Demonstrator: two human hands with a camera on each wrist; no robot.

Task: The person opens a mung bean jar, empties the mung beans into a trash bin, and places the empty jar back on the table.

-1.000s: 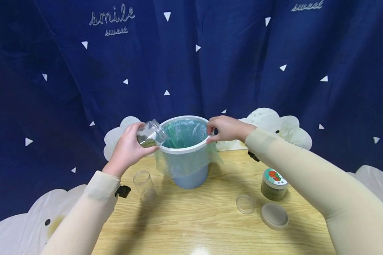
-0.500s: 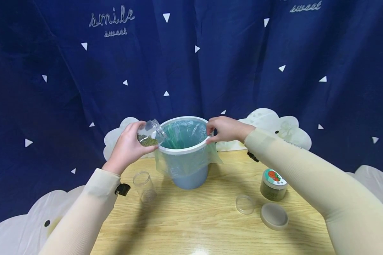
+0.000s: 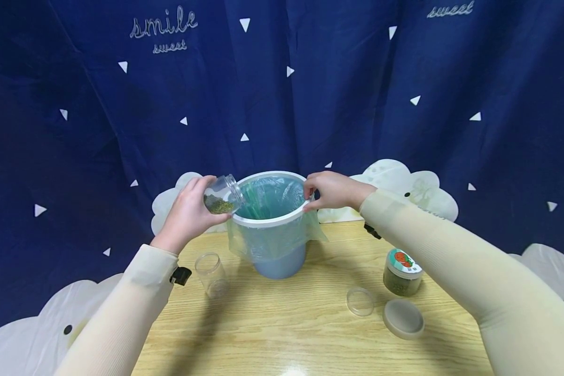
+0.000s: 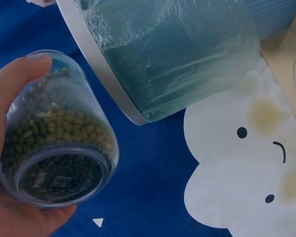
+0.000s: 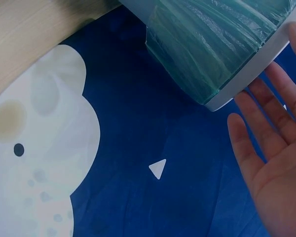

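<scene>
- At the 9 o'clock edge of the round blue plastic bin [image 3: 280,268] with white rim [image 3: 263,223] and green film liner [image 3: 282,243]: clear cylindrical plastic jar [image 3: 220,196], part-filled with small green beans [image 3: 219,204].
- Jar axis: tilted, mouth between 2 and 3 o'clock; mouth-to-rim contact cannot be confirmed.
- Left hand [image 3: 186,215], nearer: wrapped round jar.
- Right hand [image 3: 335,189]: thumb and fingers pinching rim at 3 o'clock.

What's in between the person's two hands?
In the head view: the tilted jar, held by the left hand, then the bin, which the right hand grips.
</scene>
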